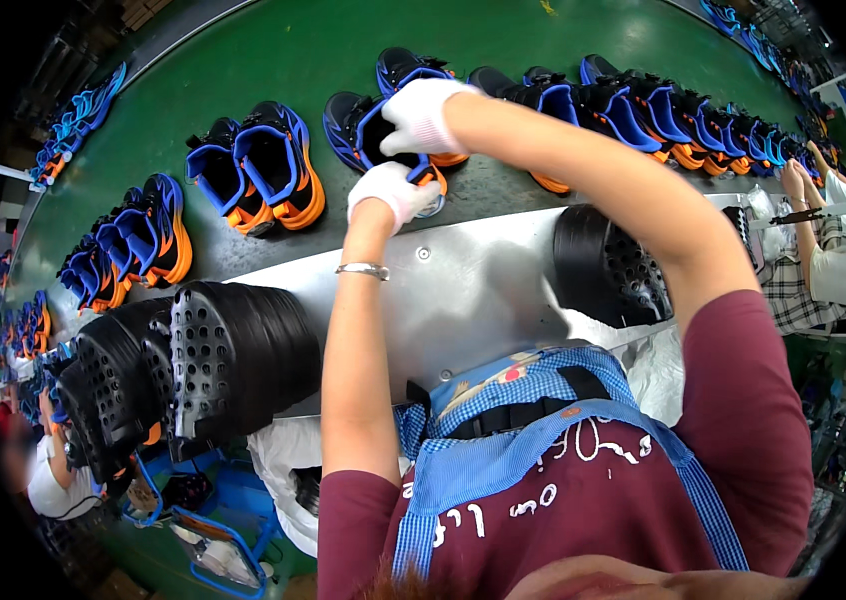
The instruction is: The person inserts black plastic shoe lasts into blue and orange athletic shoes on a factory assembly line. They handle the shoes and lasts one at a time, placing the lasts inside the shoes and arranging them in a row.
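Closest in, the person wears a dark red shirt and a blue checked apron (533, 440). Both arms reach up and away from the body. A thin silver bracelet (363, 270) sits on the left wrist.

Just past the apron is a shiny metal desk (463, 290). On its left side stands a big stack of black insoles (213, 360) with little holes in them. A smaller black stack (608, 265) stands on the right side, partly hidden behind the right arm.

Both hands wear white gloves. The left hand (391, 192) is curled shut on the near edge of a blue and orange shoe (383, 135). The right hand (421, 115) is bent over the top of the same shoe, with its fingers closed on the opening. The shoe sits on the green belt (273, 50) just beyond the desk, and the hands cover much of it.

More blue and orange shoes stand in pairs along the belt. One pair (258, 165) is just to the left. A long row (643, 110) runs off to the right. Far right, another person in a checked shirt (803, 290) works by the belt.
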A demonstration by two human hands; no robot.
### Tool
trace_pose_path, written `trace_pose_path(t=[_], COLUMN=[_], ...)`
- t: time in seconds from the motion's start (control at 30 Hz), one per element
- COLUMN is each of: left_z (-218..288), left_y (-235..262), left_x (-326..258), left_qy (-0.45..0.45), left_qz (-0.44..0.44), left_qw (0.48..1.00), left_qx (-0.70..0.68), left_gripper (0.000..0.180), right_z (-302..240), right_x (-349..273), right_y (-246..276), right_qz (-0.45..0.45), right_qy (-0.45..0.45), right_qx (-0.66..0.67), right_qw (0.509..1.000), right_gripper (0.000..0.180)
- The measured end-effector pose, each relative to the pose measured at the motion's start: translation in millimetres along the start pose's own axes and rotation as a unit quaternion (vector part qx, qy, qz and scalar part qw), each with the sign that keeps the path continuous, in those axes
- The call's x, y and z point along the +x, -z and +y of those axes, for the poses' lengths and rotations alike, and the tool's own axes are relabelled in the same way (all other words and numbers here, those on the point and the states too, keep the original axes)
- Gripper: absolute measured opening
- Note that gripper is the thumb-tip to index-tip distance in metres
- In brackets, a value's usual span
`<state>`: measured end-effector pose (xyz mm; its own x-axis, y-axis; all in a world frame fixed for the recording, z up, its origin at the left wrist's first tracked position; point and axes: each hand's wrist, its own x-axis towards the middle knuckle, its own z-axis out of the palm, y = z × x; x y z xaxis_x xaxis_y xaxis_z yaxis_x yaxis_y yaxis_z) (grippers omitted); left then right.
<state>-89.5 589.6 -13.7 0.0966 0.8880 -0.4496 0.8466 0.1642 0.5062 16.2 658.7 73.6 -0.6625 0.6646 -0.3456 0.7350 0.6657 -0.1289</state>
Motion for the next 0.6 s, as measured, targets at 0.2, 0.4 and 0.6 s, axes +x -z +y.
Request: trace_pose_path(t=[0.2,0.4,0.6], left_z=[-50.4,-51.7,-77.7], left_y=[6.9,5.6,5.9], left_x=[-24.7,-47.0,-55.5], left_qy=[-0.069,-0.020,-0.050], left_qz=[0.126,0.289,0.375], left_qw=[0.989,0.955,0.920], left_qx=[-0.036,0.064,0.101], left_gripper=[0.044,0.047,0.041], right_z=[41.6,103.0,143.4], right_x=[-185.9,-353.2,-431.1], right_y=[60.1,26.5,-45.4], right_qz=[0.202,0.288,0.359], right_qy=[-0.020,-0.275,-0.371], right_qx=[0.002,0.177,0.009], right_qw=[0.979,0.900,0.856], right_gripper=[0.036,0.026,0.026])
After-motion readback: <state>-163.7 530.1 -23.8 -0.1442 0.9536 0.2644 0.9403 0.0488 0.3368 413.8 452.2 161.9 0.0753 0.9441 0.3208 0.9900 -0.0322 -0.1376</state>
